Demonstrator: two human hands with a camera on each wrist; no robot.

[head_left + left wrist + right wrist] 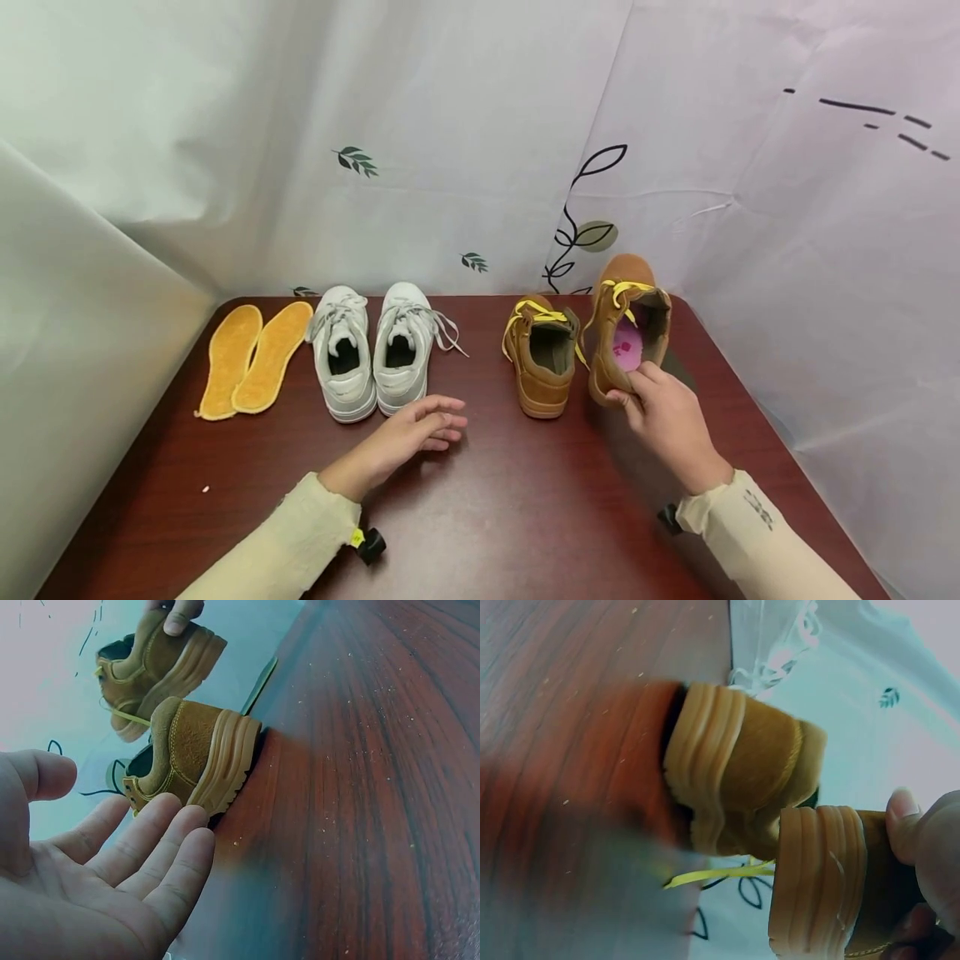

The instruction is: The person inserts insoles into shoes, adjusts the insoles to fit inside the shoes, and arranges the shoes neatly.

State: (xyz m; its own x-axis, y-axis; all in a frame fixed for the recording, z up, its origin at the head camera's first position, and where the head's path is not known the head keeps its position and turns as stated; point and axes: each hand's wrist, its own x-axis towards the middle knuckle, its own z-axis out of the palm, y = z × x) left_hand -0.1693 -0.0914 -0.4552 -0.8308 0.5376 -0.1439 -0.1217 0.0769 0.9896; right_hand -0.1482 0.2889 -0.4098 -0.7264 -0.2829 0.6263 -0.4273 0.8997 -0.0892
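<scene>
My right hand pinches the heel of a brown suede shoe with yellow laces, thumb outside the collar. That shoe is raised above the table, and a pink insole shows inside it. Its mate, another brown shoe, stands on the table just to the left; the left wrist view shows the sole of this standing shoe on the wood. With fingers extended and nothing in it, my left hand hovers near the heels of two white sneakers, the left one and the right one.
Two yellow-orange insoles lie partly overlapped at the far left of the dark red wooden table. A dark flat piece lies behind the raised shoe. Pale cloth hangs behind and at both sides. A tiny white bit lies front left.
</scene>
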